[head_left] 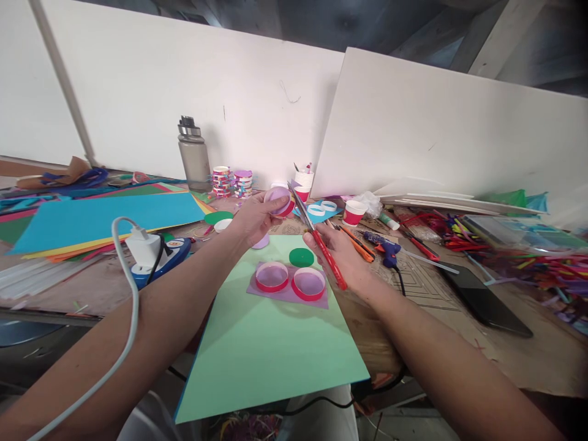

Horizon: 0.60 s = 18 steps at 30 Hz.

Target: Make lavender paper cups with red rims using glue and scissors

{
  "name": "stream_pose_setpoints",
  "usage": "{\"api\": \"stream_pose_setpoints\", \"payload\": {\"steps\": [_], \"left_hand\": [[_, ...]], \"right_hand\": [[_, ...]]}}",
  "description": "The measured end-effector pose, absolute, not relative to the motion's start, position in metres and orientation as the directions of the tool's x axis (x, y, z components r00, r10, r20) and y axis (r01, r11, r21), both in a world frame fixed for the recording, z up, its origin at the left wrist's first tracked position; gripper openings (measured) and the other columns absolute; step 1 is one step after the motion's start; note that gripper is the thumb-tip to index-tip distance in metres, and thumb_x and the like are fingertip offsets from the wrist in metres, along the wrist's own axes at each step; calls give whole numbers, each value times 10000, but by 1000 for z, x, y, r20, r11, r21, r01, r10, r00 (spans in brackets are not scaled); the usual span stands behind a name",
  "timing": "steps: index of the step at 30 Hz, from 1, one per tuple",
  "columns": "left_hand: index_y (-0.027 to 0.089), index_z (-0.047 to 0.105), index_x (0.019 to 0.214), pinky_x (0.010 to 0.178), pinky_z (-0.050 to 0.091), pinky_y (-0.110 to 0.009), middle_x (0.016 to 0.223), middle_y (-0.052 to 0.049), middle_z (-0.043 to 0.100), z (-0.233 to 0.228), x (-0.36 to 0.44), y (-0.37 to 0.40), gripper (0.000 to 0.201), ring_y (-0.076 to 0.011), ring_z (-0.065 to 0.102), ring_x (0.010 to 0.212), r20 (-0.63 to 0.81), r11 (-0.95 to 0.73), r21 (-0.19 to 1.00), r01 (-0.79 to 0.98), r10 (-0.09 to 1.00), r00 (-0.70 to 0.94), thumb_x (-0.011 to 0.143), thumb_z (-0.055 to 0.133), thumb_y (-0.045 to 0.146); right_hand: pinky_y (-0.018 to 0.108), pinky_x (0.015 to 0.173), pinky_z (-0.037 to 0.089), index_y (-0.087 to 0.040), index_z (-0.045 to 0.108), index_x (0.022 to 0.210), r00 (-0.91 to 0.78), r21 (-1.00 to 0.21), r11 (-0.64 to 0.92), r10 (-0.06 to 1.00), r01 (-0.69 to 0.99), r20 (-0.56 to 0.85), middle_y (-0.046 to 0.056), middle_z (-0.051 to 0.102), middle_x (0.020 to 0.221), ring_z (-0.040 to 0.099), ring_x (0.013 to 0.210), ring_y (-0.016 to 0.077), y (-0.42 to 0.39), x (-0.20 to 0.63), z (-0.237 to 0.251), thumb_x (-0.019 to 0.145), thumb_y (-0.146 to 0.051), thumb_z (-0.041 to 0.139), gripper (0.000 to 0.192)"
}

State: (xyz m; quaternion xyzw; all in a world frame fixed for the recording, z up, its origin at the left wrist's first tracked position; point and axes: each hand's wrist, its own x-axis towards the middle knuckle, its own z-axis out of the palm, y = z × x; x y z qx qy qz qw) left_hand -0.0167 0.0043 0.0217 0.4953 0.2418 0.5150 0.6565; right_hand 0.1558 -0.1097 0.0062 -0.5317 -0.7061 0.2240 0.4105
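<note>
Both forearms reach forward from the bottom corners of the view and meet over the middle of the table (459, 343); the left hand (255, 217) is raised a little above the surface, palm turned toward the right, its fingers curled round a small red ring covered with lilac paper (279, 201), the thumb on the near edge and the fingertips along the far edge, so that the disc faces the camera and stands tilted rather than flat; the right hand (340, 254) lies lower and nearer, back of the hand up, its fingers closed about the red handles of a pair of scissors (316, 236); the blades run up and to the left from that grip and their tips sit right at the right-hand edge of the held ring, touching it or just beside it, and I cannot tell how far the blades are parted; below the hands a light green sheet (271, 349) lies on the table and hangs over its near edge; on it rests a lilac paper scrap (287, 294) bearing two more red rings (290, 278) side by side, with a dark green disc (301, 257) just beyond them; to the right of the scissors lie a blue glue gun (386, 248) and a black phone (487, 300); to the left a white charger (143, 248) sits plugged in, its cable looping toward the camera; a grey bottle (193, 156) stands against the white board (450, 135) behind.
</note>
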Motion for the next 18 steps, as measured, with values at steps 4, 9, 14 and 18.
{"api": "stream_pose_setpoints", "payload": {"steps": [4, 9, 14, 18], "left_hand": [[130, 720, 880, 563, 505, -212, 796, -34, 741, 20, -15, 2, 391, -130, 690, 650, 218, -60, 914, -400, 906, 362, 601, 954, 271], [141, 721, 877, 576, 479, -209, 786, -22, 735, 19, -15, 2, 417, -121, 679, 652, 237, -91, 928, -360, 893, 383, 584, 963, 312], [141, 717, 889, 536, 437, -200, 790, -13, 730, 18, -16, 5, 467, -118, 674, 658, 239, -89, 921, -379, 898, 370, 539, 980, 304], [136, 704, 874, 520, 430, -202, 758, -9, 717, 19, -17, 5, 445, -114, 660, 617, 226, -82, 928, -364, 899, 374, 558, 971, 302]], "right_hand": [[277, 630, 374, -240, 490, 827, -105, -697, 357, 920, 622, 377, -36, 531, 720, 464, 650, 143, -109, 156, 7, 943, -551, 535, 335], [286, 639, 368, -245, 480, 843, -91, -660, 345, 917, 667, 388, -31, 528, 715, 460, 669, 159, -107, 157, 4, 958, -526, 501, 304], [283, 618, 353, -244, 477, 831, -93, -670, 349, 918, 655, 387, -35, 509, 697, 437, 653, 154, -107, 157, 3, 952, -522, 503, 304], [281, 625, 351, -237, 490, 828, -107, -667, 367, 911, 648, 397, -32, 520, 705, 438, 658, 149, -107, 157, 5, 948, -518, 509, 306]]}}
